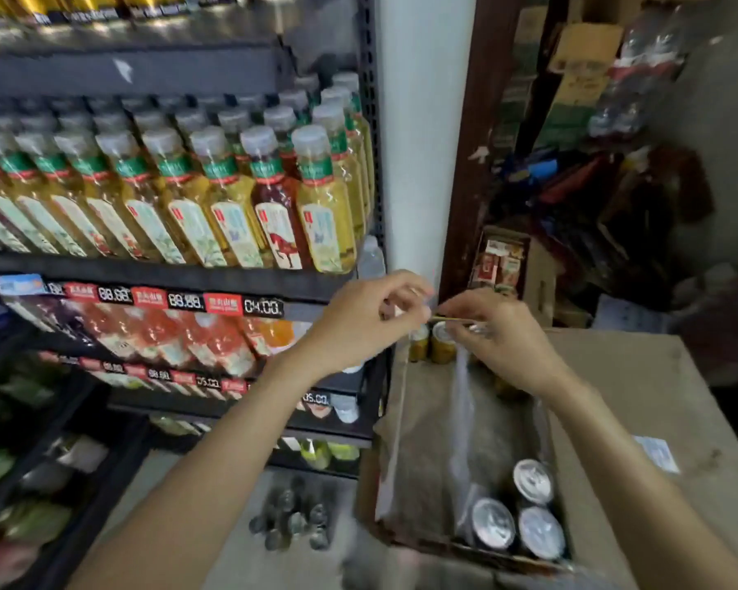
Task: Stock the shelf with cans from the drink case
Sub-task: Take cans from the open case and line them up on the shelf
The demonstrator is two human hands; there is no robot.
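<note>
Left hand and right hand pinching clear plastic wrap, drink case beneath, cans nearer the wrists, shelf leftward.

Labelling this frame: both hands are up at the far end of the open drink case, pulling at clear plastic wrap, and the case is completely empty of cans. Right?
Not quite. The head view shows the drink case is not empty: three silver-topped cans stand at its near end and two yellow cans at the far end. The rest holds: left hand and right hand are raised at the far end, pulling at clear plastic wrap.
</note>
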